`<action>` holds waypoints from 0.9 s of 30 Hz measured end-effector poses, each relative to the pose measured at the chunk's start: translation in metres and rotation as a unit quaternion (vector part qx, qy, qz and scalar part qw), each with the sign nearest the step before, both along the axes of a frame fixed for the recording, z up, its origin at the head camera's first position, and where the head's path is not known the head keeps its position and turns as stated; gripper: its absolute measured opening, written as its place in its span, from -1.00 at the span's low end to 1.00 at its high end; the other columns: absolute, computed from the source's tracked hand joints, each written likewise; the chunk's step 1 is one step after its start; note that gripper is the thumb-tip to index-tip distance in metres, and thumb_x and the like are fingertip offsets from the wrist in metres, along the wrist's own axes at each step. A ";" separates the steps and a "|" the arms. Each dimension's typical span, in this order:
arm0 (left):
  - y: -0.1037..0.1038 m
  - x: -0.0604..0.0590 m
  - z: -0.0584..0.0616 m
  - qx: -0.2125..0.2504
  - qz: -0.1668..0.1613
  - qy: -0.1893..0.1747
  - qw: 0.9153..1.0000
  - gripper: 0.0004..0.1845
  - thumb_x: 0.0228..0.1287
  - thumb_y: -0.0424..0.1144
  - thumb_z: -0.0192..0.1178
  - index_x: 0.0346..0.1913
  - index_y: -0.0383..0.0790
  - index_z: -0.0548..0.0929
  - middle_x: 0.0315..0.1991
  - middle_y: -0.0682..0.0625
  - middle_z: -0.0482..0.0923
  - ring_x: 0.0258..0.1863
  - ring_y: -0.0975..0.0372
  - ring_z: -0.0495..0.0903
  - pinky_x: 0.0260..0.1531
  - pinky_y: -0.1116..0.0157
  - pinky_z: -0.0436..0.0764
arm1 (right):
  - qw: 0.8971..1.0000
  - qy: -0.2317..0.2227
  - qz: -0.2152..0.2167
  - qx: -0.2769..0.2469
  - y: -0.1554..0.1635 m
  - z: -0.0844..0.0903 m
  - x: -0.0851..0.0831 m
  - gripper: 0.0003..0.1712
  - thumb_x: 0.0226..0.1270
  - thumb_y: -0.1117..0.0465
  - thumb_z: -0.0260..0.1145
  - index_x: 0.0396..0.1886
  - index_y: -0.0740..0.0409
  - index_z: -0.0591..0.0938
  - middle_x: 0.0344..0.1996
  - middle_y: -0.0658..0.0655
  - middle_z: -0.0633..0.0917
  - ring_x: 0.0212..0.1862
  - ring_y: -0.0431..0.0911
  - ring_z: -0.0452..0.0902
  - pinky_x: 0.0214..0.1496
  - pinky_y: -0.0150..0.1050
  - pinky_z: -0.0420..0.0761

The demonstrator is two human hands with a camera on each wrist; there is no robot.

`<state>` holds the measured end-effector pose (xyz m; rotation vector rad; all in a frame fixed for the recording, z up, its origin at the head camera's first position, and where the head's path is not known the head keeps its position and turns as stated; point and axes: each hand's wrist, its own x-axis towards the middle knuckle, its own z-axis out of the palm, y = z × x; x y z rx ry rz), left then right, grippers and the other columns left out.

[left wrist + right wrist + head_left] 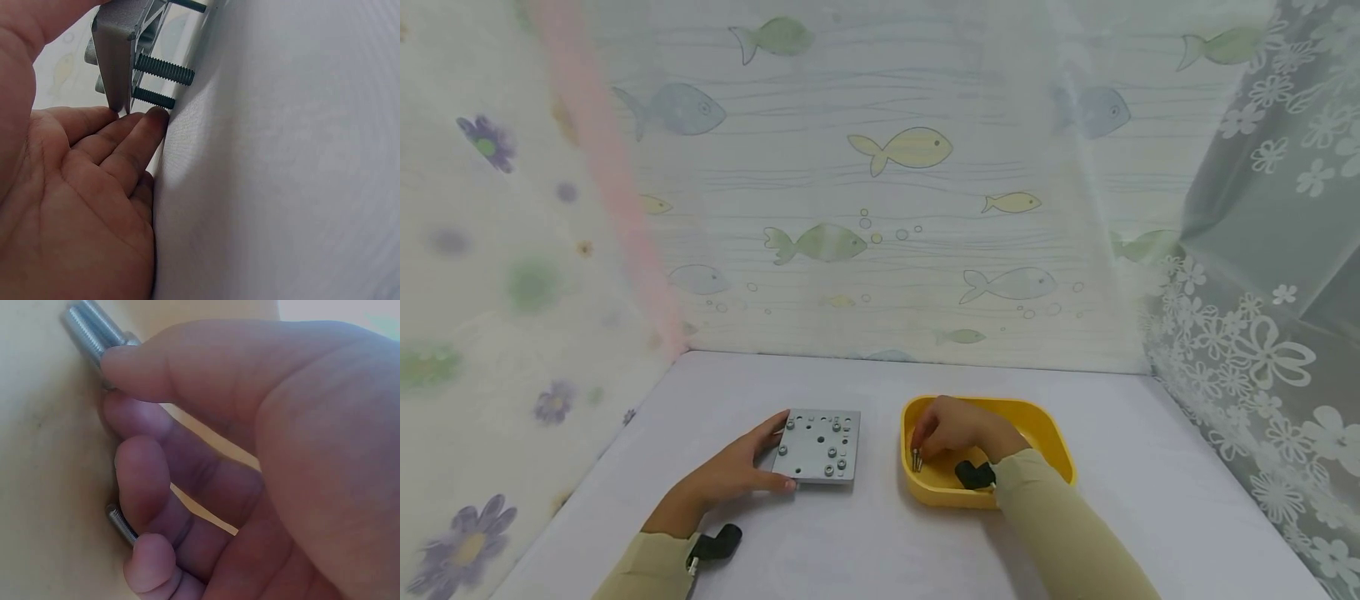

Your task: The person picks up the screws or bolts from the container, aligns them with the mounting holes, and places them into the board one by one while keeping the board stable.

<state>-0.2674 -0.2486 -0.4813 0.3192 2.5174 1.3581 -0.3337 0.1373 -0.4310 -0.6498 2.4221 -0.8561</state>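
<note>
A square silver metal plate (808,458), with holes and several socket-head screws in it, sits left of centre on the table. My left hand (730,475) grips its left side, thumb at the near edge and fingers at the far one. In the left wrist view, threaded screw shanks (164,69) stick out beneath the plate. My right hand (962,425) reaches into a yellow tray (951,500). Its thumb and forefinger pinch at a pair of steel screws (94,334) lying side by side. Another screw (120,524) lies by the curled lower fingers.
A white cloth covers the table (880,550). Behind it hangs a fish-patterned curtain (910,275), with flowered sheets at both sides. Black wrist cameras (718,543) are strapped at the sleeves; the right one is over the tray.
</note>
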 end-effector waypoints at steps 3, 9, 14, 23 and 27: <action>0.000 0.001 0.001 0.002 -0.002 0.000 1.000 0.31 -0.09 0.00 0.66 0.68 0.11 0.01 0.60 -0.08 0.26 0.67 -0.07 -0.01 0.56 -0.29 -0.23 | 1.000 0.004 0.003 0.009 0.000 -0.001 0.000 -0.90 0.18 0.29 0.50 -0.32 0.01 0.82 -0.38 -0.07 0.76 -0.34 -0.14 0.53 -0.24 -0.28 0.53; 0.001 0.002 0.003 0.001 -0.002 0.000 1.000 0.31 -0.08 -0.01 0.65 0.68 0.10 0.01 0.59 -0.10 0.26 0.66 -0.08 -0.02 0.55 -0.30 -0.23 | 1.000 -0.001 0.013 0.007 -0.001 -0.003 0.000 -0.95 0.22 0.17 0.55 -0.34 -0.02 0.81 -0.39 -0.08 0.77 -0.35 -0.16 0.52 -0.24 -0.27 0.50; 0.001 0.002 0.003 0.001 -0.002 0.003 1.000 0.31 -0.07 -0.01 0.65 0.69 0.08 0.00 0.60 -0.11 0.24 0.66 -0.10 -0.02 0.55 -0.30 -0.22 | 1.000 0.014 0.015 0.014 -0.002 -0.002 -0.001 -0.96 0.24 0.18 0.55 -0.38 -0.01 0.81 -0.44 -0.08 0.76 -0.40 -0.17 0.49 -0.30 -0.29 0.47; 0.004 0.004 0.006 0.014 -0.004 0.004 1.000 0.29 -0.06 -0.05 0.65 0.68 0.05 0.02 0.60 -0.10 0.25 0.66 -0.07 0.00 0.55 -0.31 -0.23 | 0.999 0.034 0.014 0.026 -0.001 -0.002 -0.001 -0.92 0.24 0.17 0.54 -0.44 -0.03 0.80 -0.50 -0.09 0.72 -0.45 -0.17 0.46 -0.36 -0.32 0.42; 0.004 0.003 0.006 0.013 0.001 0.001 1.000 0.30 -0.08 -0.03 0.66 0.68 0.07 0.02 0.60 -0.10 0.25 0.67 -0.08 -0.01 0.55 -0.31 -0.23 | 0.999 0.033 0.010 0.026 0.000 -0.002 0.000 -0.91 0.24 0.15 0.54 -0.45 -0.03 0.79 -0.53 -0.09 0.70 -0.46 -0.18 0.45 -0.38 -0.33 0.40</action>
